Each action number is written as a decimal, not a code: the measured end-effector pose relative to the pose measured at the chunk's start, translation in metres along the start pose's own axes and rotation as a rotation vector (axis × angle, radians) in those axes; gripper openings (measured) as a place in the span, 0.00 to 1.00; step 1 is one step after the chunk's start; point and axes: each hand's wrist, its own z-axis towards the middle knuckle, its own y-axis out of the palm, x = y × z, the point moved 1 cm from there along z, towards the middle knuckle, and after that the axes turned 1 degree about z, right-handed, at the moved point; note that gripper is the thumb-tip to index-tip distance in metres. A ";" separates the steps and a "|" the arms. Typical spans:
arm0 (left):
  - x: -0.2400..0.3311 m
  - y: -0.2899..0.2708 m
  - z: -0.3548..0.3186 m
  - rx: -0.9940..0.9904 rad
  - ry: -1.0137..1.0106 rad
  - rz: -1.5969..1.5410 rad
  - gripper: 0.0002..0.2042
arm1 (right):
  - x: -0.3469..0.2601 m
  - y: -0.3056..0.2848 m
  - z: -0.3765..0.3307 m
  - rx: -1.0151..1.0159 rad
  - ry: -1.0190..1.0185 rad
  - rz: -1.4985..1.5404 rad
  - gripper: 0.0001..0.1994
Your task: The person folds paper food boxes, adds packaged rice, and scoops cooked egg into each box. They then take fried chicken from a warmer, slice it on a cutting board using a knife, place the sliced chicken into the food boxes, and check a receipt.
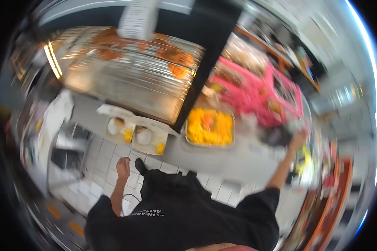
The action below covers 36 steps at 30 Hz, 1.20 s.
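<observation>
Black shirt [180, 209], foremost; left hand [122, 168], half-curled, seemingly empty, near food boxes [148, 149] at counter [188, 161] edge, spillable if knocked; right hand [298, 141], blurred, hold untellable, beside dark bundle [276, 136].

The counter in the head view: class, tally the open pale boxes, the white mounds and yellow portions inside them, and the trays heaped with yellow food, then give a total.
Open pale boxes: 2
White mounds: 2
Yellow portions: 2
Tray heaped with yellow food: 1
Total: 7
</observation>
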 end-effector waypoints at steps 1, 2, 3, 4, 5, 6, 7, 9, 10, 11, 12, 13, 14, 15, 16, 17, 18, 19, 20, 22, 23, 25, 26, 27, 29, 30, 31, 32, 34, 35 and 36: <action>0.004 0.013 -0.017 -0.145 -0.139 -0.017 0.18 | 0.026 0.055 0.010 -0.265 0.364 0.752 0.18; 0.008 0.025 -0.040 -0.277 -0.235 -0.093 0.20 | 0.050 0.108 0.021 -0.440 0.901 1.241 0.23; 0.012 0.037 -0.065 -0.334 -0.436 -0.219 0.23 | 0.059 0.147 0.026 -0.409 0.762 0.883 0.22; 0.016 0.043 -0.092 -0.271 -0.500 -0.184 0.23 | 0.068 0.183 0.030 -0.437 0.638 1.148 0.20; 0.018 0.054 -0.121 -0.417 -0.734 -0.198 0.24 | 0.067 0.213 0.033 -0.511 0.491 1.011 0.22; 0.021 0.067 -0.151 -0.577 -0.936 -0.232 0.25 | 0.066 0.234 0.031 -0.625 0.234 0.869 0.22; 0.026 0.072 -0.177 -0.706 -0.936 -0.113 0.26 | 0.061 0.255 0.035 -0.776 0.011 0.662 0.22; 0.030 0.089 -0.233 -0.809 -0.988 -0.004 0.25 | 0.038 0.279 0.044 -1.061 -0.310 0.426 0.21; 0.032 0.096 -0.257 -0.829 -1.024 0.009 0.24 | 0.027 0.285 0.053 -1.030 -0.315 0.426 0.21; 0.038 0.105 -0.282 -0.785 -1.184 -0.172 0.22 | 0.018 0.287 0.059 -1.007 -0.279 0.489 0.21; 0.040 0.114 -0.296 -0.731 -1.297 -0.359 0.20 | 0.009 0.286 0.061 -0.988 -0.237 0.554 0.21; 0.049 0.121 -0.315 -0.702 -1.256 -0.124 0.19 | 0.003 0.284 0.060 -0.980 -0.194 0.617 0.21; 0.054 0.125 -0.321 -0.804 -1.022 0.017 0.19 | -0.001 0.280 0.056 -0.977 -0.145 0.677 0.21; 0.060 0.131 -0.324 -0.769 -0.939 0.061 0.18 | -0.002 0.279 0.051 -0.972 -0.095 0.734 0.21; 0.068 0.135 -0.323 -0.755 -0.819 0.150 0.17 | -0.002 0.281 0.047 -1.007 -0.073 0.782 0.22; 0.074 0.137 -0.321 -0.747 -0.856 0.120 0.17 | 0.005 0.283 0.039 -0.861 0.094 1.014 0.21; 0.080 0.137 -0.313 -0.682 -0.804 0.104 0.17 | 0.009 0.291 0.035 -0.872 0.092 1.009 0.21; 0.088 0.138 -0.305 -0.635 -0.738 0.099 0.17 | 0.017 0.305 0.038 -0.847 0.014 0.962 0.19; 0.094 0.136 -0.296 -0.624 -0.726 0.100 0.17 | 0.027 0.321 0.044 -0.759 -0.070 0.916 0.16; 0.102 0.131 -0.276 -0.579 -0.908 -0.133 0.16 | 0.035 0.350 0.038 -0.651 -0.093 0.969 0.19; 0.106 0.130 -0.266 -0.674 -0.912 -0.110 0.16 | 0.039 0.370 0.046 -0.816 -0.184 0.937 0.19; 0.109 0.130 -0.245 -0.542 -0.996 -0.330 0.16 | 0.050 0.389 0.034 -0.475 -0.295 0.501 0.14; 0.110 0.130 -0.236 -0.553 -1.011 -0.356 0.16 | 0.053 0.395 0.032 -0.430 -0.190 0.449 0.13; 0.110 0.132 -0.229 -0.544 -1.035 -0.333 0.16 | 0.058 0.397 0.038 -0.174 -0.245 0.610 0.13; 0.106 0.136 -0.218 -0.557 -0.988 -0.338 0.15 | 0.069 0.393 0.047 -0.370 0.044 0.555 0.16; 0.102 0.138 -0.217 -0.591 -1.005 -0.362 0.15 | 0.075 0.381 0.054 -0.311 0.238 0.698 0.19; 0.097 0.138 -0.215 -0.600 -0.964 -0.377 0.14 | 0.080 0.365 0.063 -0.341 0.567 1.058 0.19; 0.089 0.140 -0.211 -0.634 -0.953 -0.373 0.14 | 0.092 0.339 0.067 -0.379 0.675 1.217 0.19; 0.073 0.132 -0.216 -0.731 -0.915 -0.231 0.15 | 0.087 0.278 0.091 -0.320 0.774 1.526 0.18; 0.065 0.135 -0.213 -0.734 -0.626 -0.077 0.16 | 0.086 0.237 0.095 -0.255 0.777 1.661 0.16; 0.060 0.130 -0.216 -0.768 -0.369 0.133 0.17 | 0.081 0.191 0.099 -0.269 0.644 1.662 0.16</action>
